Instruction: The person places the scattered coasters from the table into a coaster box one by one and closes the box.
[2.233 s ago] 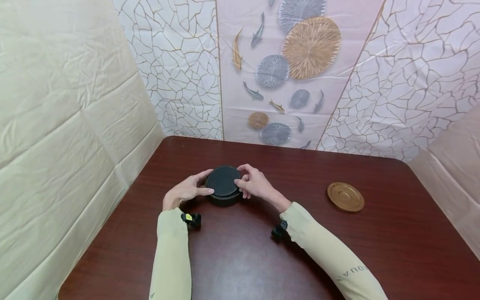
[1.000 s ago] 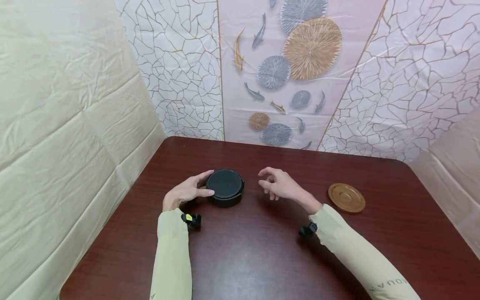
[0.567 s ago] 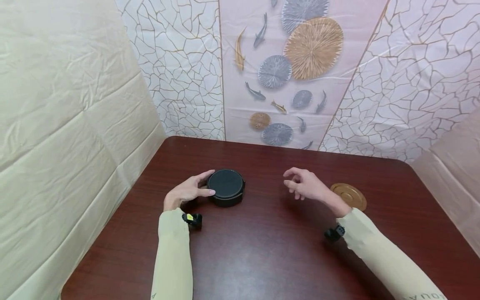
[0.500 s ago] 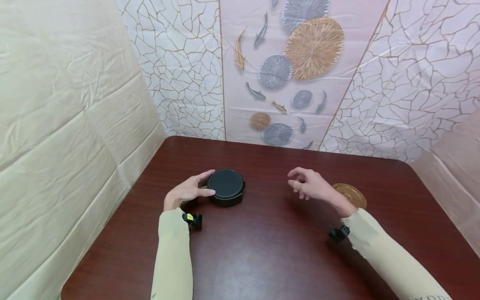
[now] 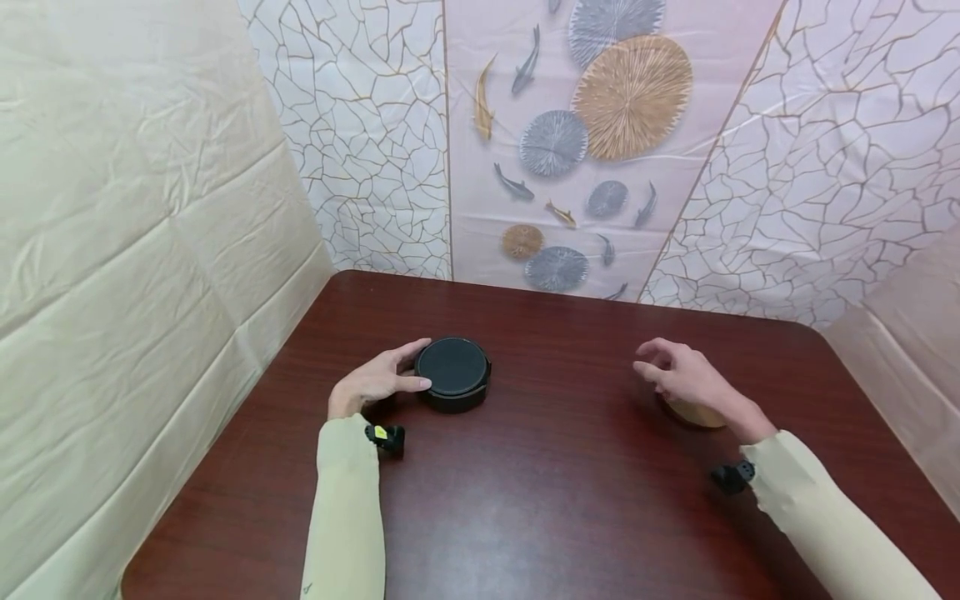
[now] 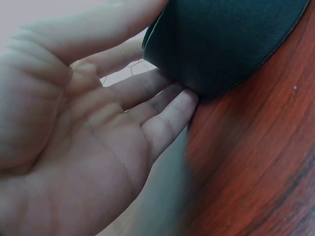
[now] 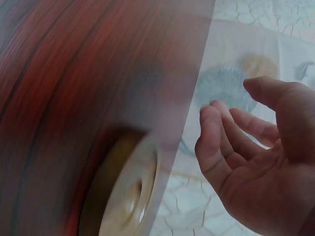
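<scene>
A round black holder (image 5: 452,403) with a flat black coaster (image 5: 452,367) on top sits on the table, left of centre. My left hand (image 5: 371,383) grips its left side, thumb at the near edge and fingers toward the far side. In the left wrist view, fingertips touch the dark leather-like wall of the holder (image 6: 211,49). To the right, my right hand (image 5: 686,375) hovers with loosely bent fingers and holds nothing. It partly hides a brown round disc (image 5: 693,413). Concentric rings show on the disc (image 7: 130,191) in the right wrist view.
The dark red wooden table (image 5: 480,500) carries these things. Behind its far edge hangs a patterned cloth (image 5: 555,150) with printed fish. A cream cloth wall (image 5: 150,250) borders the left side. A small black camera is on each wrist.
My right hand has let go of the black coaster at the holder and moved right, over to the brown disc. The coaster now lies level on top. My left hand keeps its grip.
</scene>
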Motion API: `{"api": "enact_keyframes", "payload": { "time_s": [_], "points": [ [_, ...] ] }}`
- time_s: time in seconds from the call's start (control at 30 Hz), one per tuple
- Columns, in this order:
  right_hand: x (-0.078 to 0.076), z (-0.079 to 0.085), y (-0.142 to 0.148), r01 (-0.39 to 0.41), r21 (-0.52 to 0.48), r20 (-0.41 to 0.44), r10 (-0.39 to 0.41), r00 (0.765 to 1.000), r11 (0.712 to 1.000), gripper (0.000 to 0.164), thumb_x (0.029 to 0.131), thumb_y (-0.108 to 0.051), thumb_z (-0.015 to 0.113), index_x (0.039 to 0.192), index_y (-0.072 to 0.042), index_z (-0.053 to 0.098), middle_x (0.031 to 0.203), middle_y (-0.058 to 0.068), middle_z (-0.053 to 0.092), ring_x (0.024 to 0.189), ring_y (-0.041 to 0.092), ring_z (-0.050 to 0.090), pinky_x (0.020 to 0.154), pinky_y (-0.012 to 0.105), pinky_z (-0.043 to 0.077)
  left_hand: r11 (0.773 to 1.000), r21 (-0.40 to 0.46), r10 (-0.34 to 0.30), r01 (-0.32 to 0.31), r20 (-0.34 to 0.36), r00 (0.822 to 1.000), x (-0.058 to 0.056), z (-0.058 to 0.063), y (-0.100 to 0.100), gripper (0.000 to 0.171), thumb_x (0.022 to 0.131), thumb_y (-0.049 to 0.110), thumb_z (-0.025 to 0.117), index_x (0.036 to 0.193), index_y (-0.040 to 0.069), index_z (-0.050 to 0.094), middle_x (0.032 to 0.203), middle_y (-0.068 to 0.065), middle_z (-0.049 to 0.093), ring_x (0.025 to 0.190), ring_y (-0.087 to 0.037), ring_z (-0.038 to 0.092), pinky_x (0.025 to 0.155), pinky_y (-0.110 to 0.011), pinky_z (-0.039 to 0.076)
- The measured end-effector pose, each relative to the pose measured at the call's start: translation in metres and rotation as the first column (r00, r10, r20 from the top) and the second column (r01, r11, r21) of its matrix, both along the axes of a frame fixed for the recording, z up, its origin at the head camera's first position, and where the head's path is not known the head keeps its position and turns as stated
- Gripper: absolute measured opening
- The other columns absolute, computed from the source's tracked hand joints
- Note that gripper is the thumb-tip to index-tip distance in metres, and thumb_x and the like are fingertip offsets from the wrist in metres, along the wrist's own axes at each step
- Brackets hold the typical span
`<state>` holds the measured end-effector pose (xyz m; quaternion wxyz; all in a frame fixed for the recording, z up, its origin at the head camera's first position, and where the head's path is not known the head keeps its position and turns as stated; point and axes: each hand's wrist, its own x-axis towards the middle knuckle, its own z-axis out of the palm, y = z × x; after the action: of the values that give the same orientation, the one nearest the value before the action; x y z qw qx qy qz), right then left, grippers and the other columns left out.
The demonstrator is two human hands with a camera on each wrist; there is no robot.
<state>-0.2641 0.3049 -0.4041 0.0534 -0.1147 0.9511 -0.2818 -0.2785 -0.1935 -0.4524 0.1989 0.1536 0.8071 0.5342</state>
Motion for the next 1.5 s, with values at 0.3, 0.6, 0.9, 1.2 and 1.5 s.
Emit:
{"api": "enact_keyframes", "payload": {
  "time_s": [0.3,0.6,0.9,1.2,1.5],
  "points": [
    [0.005,-0.005,0.036,0.042,0.147,-0.157,-0.019,0.987,0.988,0.036,0.097,-0.038,0.06,0.117,-0.009,0.063,0.094,0.008,0.07,0.087,0.026,0.065,0.074,0.041,0.048,1.0,-0.003,-0.002,0.002,0.001,1.0,0.0,0.001,0.001,0.086,0.087,0.021,0.074,0.157,0.019,0.024,0.159,-0.007,0.032,0.148,-0.027,0.029,0.119,-0.049,0.027],
    [0.004,-0.016,0.061,0.037,0.249,-0.147,0.001,0.989,0.968,0.052,0.093,-0.033,0.067,0.124,0.007,0.056,0.11,0.03,0.061,0.102,0.048,0.051,0.08,0.059,0.044,1.0,-0.005,0.007,-0.007,0.0,1.0,0.0,0.0,0.002,0.085,0.086,0.022,0.075,0.157,0.022,0.026,0.159,-0.004,0.033,0.148,-0.025,0.029,0.119,-0.048,0.026],
    [0.007,-0.019,0.073,0.072,0.292,-0.073,-0.053,0.996,0.954,0.06,0.093,-0.037,0.066,0.128,0.009,0.05,0.119,0.035,0.053,0.107,0.056,0.037,0.087,0.065,0.032,1.0,-0.014,0.003,-0.003,-0.006,1.0,0.0,0.0,0.002,0.085,0.087,0.024,0.075,0.157,0.022,0.026,0.158,-0.003,0.034,0.147,-0.026,0.031,0.119,-0.048,0.028],
    [0.001,-0.022,0.083,0.067,0.323,-0.018,-0.064,0.998,0.944,0.064,0.091,-0.04,0.067,0.122,0.013,0.052,0.115,0.036,0.056,0.106,0.055,0.046,0.085,0.064,0.042,1.0,-0.01,-0.009,0.009,-0.01,1.0,0.001,0.0,-0.002,0.086,0.087,0.026,0.074,0.157,0.02,0.024,0.159,-0.004,0.033,0.147,-0.027,0.032,0.118,-0.048,0.029],
    [-0.006,-0.023,0.093,0.063,0.332,-0.012,-0.063,0.998,0.941,0.056,0.091,-0.037,0.066,0.109,0.015,0.056,0.1,0.032,0.063,0.091,0.044,0.06,0.074,0.053,0.049,1.0,-0.001,-0.012,0.012,-0.005,1.0,0.002,-0.001,0.0,0.086,0.087,0.025,0.075,0.157,0.02,0.024,0.159,-0.004,0.033,0.147,-0.027,0.033,0.118,-0.047,0.03]
  ]
}}
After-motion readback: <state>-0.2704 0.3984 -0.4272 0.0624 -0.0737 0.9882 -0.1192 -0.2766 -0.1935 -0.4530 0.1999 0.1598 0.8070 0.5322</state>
